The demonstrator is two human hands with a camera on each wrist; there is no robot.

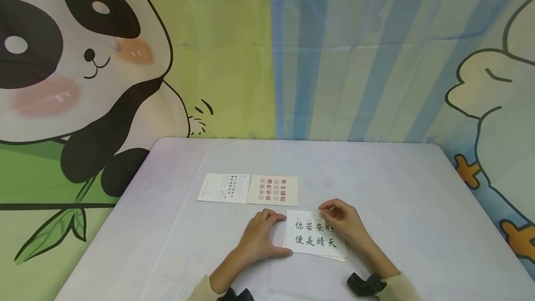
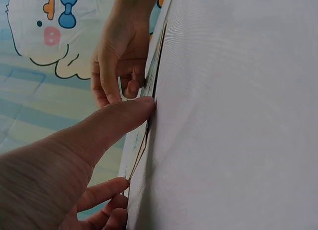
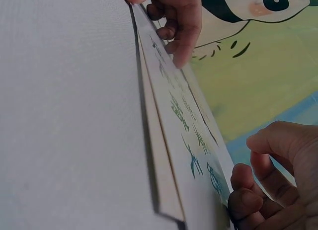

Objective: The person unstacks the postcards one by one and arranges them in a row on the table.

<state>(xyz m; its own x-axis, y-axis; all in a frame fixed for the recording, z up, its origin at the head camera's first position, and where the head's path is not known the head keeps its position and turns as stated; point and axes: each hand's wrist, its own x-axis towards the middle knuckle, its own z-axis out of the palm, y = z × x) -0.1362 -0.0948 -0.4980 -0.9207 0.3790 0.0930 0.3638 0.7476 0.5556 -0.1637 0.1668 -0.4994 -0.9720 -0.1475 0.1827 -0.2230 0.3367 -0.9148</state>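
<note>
A white card [image 1: 311, 241] printed with two rows of large dark Chinese characters lies on the table, on top of at least one other card whose cream edge [image 3: 161, 190] shows beneath it. My left hand [image 1: 258, 239] holds this small stack at its left end, thumb at the near corner and fingers at the far one. Over the card's far right part hovers my right hand [image 1: 346, 221], its fingers loosely bent. In the right wrist view nothing shows between that hand's thumb and fingers [image 3: 246, 200].
Farther back on the white table [image 1: 376, 180], a white card [image 1: 219, 188] with small print and a cream card [image 1: 267, 190] with red characters lie side by side. A cloth backdrop [image 1: 234, 50] with a cartoon panda hangs behind the table.
</note>
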